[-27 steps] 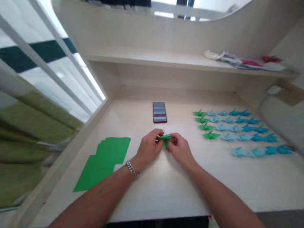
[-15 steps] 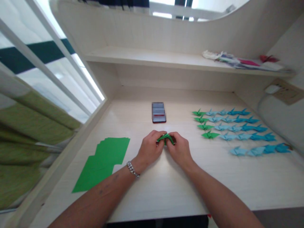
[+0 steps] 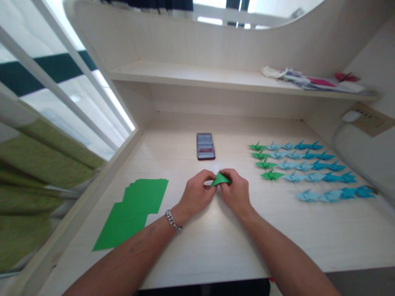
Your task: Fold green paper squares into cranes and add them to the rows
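Between my two hands, over the middle of the desk, is a piece of folded green paper (image 3: 220, 179), a small pointed shape partly covered by the fingers. My left hand (image 3: 199, 190) pinches its left end between thumb and fingertips. On the other end, my right hand (image 3: 236, 191) is closed with thumb and fingers. To the left lie overlapping sheets of green paper (image 3: 132, 209). Rows of folded paper cranes stand at the right: green cranes (image 3: 272, 175), light blue cranes (image 3: 308, 195) and darker blue cranes (image 3: 365, 192).
A phone (image 3: 205, 146) with a blurred screen lies on the desk (image 3: 197, 255) beyond my hands. Above the desk runs a shelf (image 3: 191, 78) with papers and cloth-like items (image 3: 317, 80) on it. A plugged-in charger (image 3: 352, 116) and cable are at the right wall.
The green paper has been turned in my fingers and now shows a pointed, broader face. My hands have shifted slightly; the cranes and sheets lie as before.
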A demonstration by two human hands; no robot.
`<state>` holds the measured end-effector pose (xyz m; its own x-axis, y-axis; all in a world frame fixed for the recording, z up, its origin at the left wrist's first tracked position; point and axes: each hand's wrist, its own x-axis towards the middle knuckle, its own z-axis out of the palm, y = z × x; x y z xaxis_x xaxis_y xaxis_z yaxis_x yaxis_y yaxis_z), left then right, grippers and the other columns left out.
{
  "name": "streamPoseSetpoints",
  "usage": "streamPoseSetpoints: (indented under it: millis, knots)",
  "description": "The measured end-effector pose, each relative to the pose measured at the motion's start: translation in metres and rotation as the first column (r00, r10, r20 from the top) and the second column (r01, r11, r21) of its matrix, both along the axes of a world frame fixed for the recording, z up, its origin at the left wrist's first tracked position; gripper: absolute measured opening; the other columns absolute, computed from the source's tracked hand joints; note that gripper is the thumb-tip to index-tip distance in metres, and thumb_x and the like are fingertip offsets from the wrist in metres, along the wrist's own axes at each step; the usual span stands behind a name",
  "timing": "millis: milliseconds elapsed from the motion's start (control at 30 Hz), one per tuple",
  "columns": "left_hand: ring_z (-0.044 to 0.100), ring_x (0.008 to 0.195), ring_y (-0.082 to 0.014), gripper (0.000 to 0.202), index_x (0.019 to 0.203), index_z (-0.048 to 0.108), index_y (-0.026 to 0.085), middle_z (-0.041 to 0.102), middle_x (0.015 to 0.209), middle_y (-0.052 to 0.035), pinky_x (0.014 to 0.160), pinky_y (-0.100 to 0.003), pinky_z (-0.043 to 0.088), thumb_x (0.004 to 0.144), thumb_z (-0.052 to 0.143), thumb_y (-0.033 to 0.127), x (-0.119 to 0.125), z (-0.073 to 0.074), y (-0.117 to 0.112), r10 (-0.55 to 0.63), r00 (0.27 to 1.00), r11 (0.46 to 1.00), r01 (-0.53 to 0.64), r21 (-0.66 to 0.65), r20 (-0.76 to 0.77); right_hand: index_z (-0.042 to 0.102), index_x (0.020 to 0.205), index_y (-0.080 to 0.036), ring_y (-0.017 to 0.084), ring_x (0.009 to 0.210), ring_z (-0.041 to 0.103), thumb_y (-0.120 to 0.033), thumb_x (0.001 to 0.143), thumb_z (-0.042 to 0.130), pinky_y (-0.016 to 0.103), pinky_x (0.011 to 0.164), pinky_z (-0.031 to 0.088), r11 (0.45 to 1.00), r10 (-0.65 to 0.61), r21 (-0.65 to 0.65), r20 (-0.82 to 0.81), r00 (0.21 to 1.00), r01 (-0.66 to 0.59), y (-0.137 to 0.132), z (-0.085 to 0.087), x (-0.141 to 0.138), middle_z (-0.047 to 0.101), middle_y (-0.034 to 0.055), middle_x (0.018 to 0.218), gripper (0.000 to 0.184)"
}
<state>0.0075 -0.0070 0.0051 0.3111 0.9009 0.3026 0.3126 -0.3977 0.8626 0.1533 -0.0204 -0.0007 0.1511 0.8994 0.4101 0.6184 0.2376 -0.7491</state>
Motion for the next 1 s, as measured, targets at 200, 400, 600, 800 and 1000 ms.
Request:
streamPoseSetpoints:
  millis: [200,400,600,800,1000]
  knots:
    - [0.063,0.084,-0.0188,0.027,0.097,0.057,0.016,0.061,0.097,-0.0074,0.067,-0.032,0.056,0.079,0.061,0.035,-0.003,-0.003,0.009,0.001,0.888,0.883,0.215,-0.417,0.459,0.066,0.094,-0.022,0.019,0.088,0.063,-0.007,0.073,0.048,0.031,0.082,0.048,0.984,0.11,0.116,0.19,0.976,-0.134,0.001,-0.002,0.007,0.07,0.0036,0.095,0.031]
    - [0.06,0.069,-0.0133,0.027,0.087,0.064,0.013,0.063,0.08,-0.0047,0.06,-0.024,0.051,0.072,0.069,0.034,-0.002,-0.007,0.016,0.106,0.838,0.791,0.255,-0.556,0.535,0.067,0.093,-0.022,0.019,0.089,0.061,-0.006,0.073,0.05,0.03,0.083,0.048,0.967,0.17,0.141,0.263,0.95,-0.212,-0.002,0.001,0.003,0.069,0.0038,0.091,0.03]
    - [0.058,0.062,-0.0108,0.022,0.079,0.063,0.012,0.062,0.071,-0.0023,0.058,-0.024,0.049,0.069,0.073,0.029,-0.001,-0.003,0.015,0.155,0.783,0.738,0.313,-0.597,0.602,0.067,0.086,-0.02,0.018,0.082,0.062,-0.007,0.072,0.051,0.03,0.078,0.049,0.971,0.126,0.182,0.176,0.976,-0.158,-0.003,0.003,0.0,0.069,0.0037,0.084,0.025]
    - [0.058,0.06,-0.0117,0.022,0.079,0.062,0.012,0.062,0.068,-0.003,0.058,-0.026,0.049,0.072,0.071,0.031,-0.005,-0.003,0.016,0.144,0.768,0.671,0.388,-0.632,0.625,0.065,0.085,-0.021,0.017,0.076,0.063,-0.013,0.071,0.054,0.029,0.072,0.052,0.995,0.063,0.076,-0.075,0.995,-0.058,-0.007,0.007,-0.005,0.068,0.002,0.083,0.019]
    - [0.057,0.059,-0.0103,0.021,0.077,0.06,0.012,0.06,0.067,-0.0027,0.059,-0.025,0.05,0.072,0.07,0.029,-0.009,-0.005,0.018,0.155,0.739,0.618,0.445,-0.648,0.656,0.065,0.085,-0.019,0.015,0.072,0.063,-0.016,0.071,0.057,0.027,0.069,0.053,0.995,0.098,0.012,-0.273,0.957,-0.099,-0.007,0.01,-0.008,0.068,0.002,0.082,0.017]
